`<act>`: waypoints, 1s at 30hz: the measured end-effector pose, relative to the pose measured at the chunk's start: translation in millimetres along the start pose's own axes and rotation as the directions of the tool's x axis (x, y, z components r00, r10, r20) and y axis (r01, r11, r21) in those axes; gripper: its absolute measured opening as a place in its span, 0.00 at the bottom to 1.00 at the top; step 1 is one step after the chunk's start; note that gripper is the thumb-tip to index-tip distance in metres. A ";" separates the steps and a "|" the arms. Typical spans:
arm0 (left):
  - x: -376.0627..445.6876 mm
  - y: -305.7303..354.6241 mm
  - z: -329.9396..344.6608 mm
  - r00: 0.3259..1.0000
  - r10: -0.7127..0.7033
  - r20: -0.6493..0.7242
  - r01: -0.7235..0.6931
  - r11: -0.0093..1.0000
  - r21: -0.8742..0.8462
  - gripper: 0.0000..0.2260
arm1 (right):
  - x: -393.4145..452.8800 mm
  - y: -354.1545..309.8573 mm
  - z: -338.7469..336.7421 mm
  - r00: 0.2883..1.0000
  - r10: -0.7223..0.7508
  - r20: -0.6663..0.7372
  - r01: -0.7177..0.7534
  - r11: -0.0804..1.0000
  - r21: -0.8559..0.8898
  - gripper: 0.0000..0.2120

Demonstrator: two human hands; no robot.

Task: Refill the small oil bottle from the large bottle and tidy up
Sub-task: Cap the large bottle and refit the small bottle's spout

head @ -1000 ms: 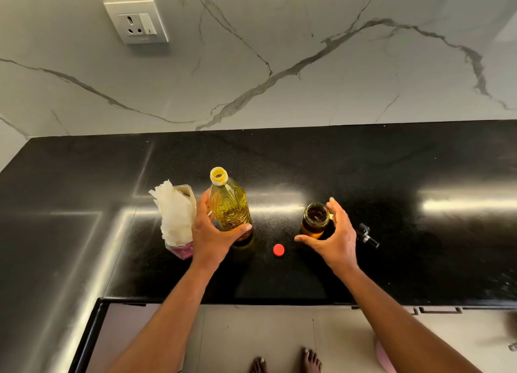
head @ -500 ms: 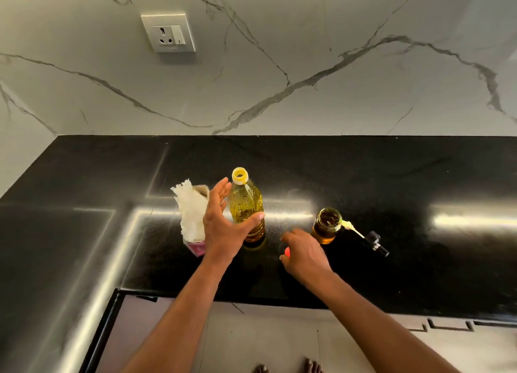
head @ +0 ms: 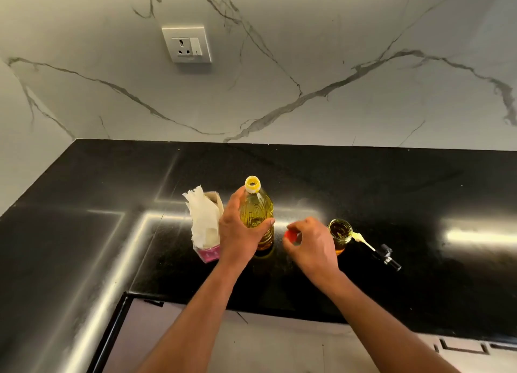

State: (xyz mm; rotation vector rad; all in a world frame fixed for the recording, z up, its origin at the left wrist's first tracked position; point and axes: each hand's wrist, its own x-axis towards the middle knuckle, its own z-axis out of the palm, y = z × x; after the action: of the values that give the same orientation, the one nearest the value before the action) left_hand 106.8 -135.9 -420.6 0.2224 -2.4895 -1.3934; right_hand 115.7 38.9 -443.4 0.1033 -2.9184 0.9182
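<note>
In the head view the left hand (head: 237,233) grips the upright, uncapped large bottle (head: 256,213) on the black counter (head: 391,193) while the right hand (head: 310,247) pinches the red cap (head: 291,235) beside the open small bottle (head: 340,233), which a careless wrist could tip and spill.

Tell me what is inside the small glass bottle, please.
The small glass bottle stands open, holding amber oil with dark specks on top. Its lower front is covered by the right hand, so the exact level is unclear.
</note>
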 end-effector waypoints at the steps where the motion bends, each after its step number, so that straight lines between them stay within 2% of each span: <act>1: -0.5 0.1 0.9 1.000 0.000 -0.004 0.000 1.000 0.009 0.41 | 6.4 -12.6 -13.7 0.997 -0.015 -0.073 0.024 0.994 0.111 0.11; 4: -3.1 1.9 2.7 1.000 -0.003 -0.024 0.002 1.000 -0.006 0.39 | 26.9 -54.2 -55.8 0.970 -0.092 -0.224 0.166 0.927 0.338 0.16; 6: -4.6 4.7 2.9 0.999 -0.011 -0.033 0.011 1.000 0.001 0.38 | 37.4 -78.3 -76.7 0.960 -0.167 -0.225 0.249 0.876 0.413 0.17; 9: -5.2 9.4 2.1 0.999 -0.020 -0.035 0.021 1.000 0.014 0.39 | 48.0 -102.3 -93.8 0.954 -0.256 -0.157 0.300 0.828 0.475 0.19; 14: -6.0 8.5 3.5 0.999 -0.037 -0.037 0.037 0.999 0.013 0.39 | 55.7 -117.2 -92.8 0.928 -0.369 -0.043 0.361 0.867 0.342 0.19; 17: -5.9 7.7 3.9 0.998 -0.038 -0.042 0.038 0.999 0.003 0.38 | 56.2 -114.4 -87.1 0.922 -0.387 -0.031 0.380 0.883 0.275 0.20; 23: -7.4 7.3 4.3 0.999 -0.035 -0.027 0.034 0.999 -0.010 0.38 | 58.9 -108.6 -84.2 0.934 -0.357 -0.024 0.350 0.899 0.264 0.21; 30: -5.5 6.2 3.8 0.999 -0.035 -0.032 0.035 0.999 -0.001 0.38 | 65.4 -114.7 -82.9 0.914 -0.404 0.043 0.391 0.903 0.177 0.21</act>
State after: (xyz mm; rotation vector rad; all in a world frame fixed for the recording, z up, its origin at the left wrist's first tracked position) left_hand 110.8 -128.0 -418.1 0.2867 -2.4707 -1.3935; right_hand 65.4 -10.1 -304.2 0.7334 -2.7193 1.0939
